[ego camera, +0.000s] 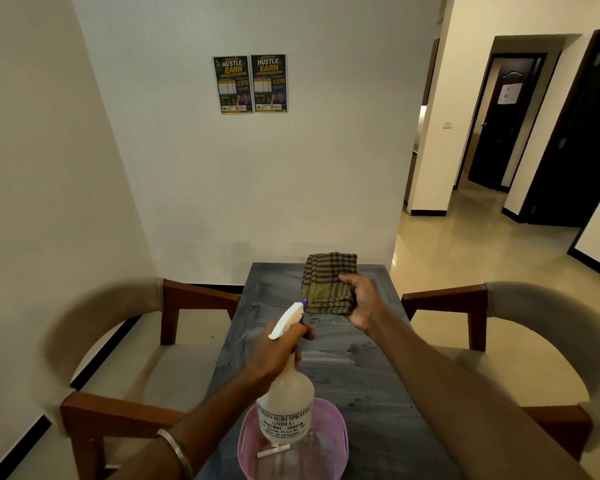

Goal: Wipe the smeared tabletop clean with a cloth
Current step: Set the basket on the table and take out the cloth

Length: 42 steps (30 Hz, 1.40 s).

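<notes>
left hand (pixel 278 355) clamped spray bottle (pixel 286 403), nozzle toward 12, wetting tabletop (pixel 361 375) | right hand (pixel 361 301) fingers gripped folded cloth (pixel 328 282), ready to wipe

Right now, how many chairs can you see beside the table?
2. One chair stands at the table's left side, the other chair at its right side. More may be hidden outside the view.

Home living area, cushioned wooden armchairs (pixel 125 344), dark doors (pixel 506 123), tiled hallway floor (pixel 465 244)
</notes>
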Motion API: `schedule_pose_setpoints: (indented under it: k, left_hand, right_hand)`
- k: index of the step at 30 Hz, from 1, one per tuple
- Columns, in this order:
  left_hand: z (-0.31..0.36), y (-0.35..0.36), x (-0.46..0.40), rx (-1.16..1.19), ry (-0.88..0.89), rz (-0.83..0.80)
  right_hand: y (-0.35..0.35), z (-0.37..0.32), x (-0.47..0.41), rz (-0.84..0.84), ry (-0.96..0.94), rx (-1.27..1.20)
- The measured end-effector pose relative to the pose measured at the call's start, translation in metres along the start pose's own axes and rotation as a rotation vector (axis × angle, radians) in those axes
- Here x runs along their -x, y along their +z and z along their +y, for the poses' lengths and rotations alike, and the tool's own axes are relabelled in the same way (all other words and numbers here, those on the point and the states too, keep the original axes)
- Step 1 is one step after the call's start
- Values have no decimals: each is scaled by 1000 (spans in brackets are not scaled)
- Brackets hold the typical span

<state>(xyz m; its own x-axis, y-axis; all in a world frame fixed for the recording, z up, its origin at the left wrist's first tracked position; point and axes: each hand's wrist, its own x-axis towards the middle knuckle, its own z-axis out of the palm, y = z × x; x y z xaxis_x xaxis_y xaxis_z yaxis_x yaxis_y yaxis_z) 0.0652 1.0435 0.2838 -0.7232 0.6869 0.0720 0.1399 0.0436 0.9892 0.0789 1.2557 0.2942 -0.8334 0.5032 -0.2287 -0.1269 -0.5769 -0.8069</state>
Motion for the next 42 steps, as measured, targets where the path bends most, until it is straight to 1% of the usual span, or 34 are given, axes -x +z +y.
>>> schedule_pose_setpoints:
  k: [5, 11, 16, 21, 25, 28, 33, 38, 42]
  left_hand:
    - [-4, -13, -9, 61, 5, 72]
    - [-24, -18, -5, 103, 76, 58]
    - [-59, -8, 8, 85, 41, 88]
    - [-93, -1, 18, 29, -60, 101]
    - [-118, 3, 27, 16, -46, 130]
    - [-134, 4, 32, -41, -24, 153]
    - [-156, 1, 37, -57, -3, 155]
    - [-178, 1, 38, -103, -83, 148]
    - [-187, 5, 42, -106, -119, 184]
  right_hand:
    - [-13, 6, 5, -1, 22, -33]
    - [-23, 18, 14, -20, 25, -102]
    - [-36, 44, 22, 31, 23, -167]
    - [-52, 73, 34, 98, 65, -147]
    - [-66, 95, 43, 158, 114, -152]
    - [-74, 108, 50, 204, 136, -144]
    - [-80, 117, 56, 248, 151, -154]
    - [-83, 121, 59, 266, 159, -145]
    - [-84, 124, 65, 270, 169, -153]
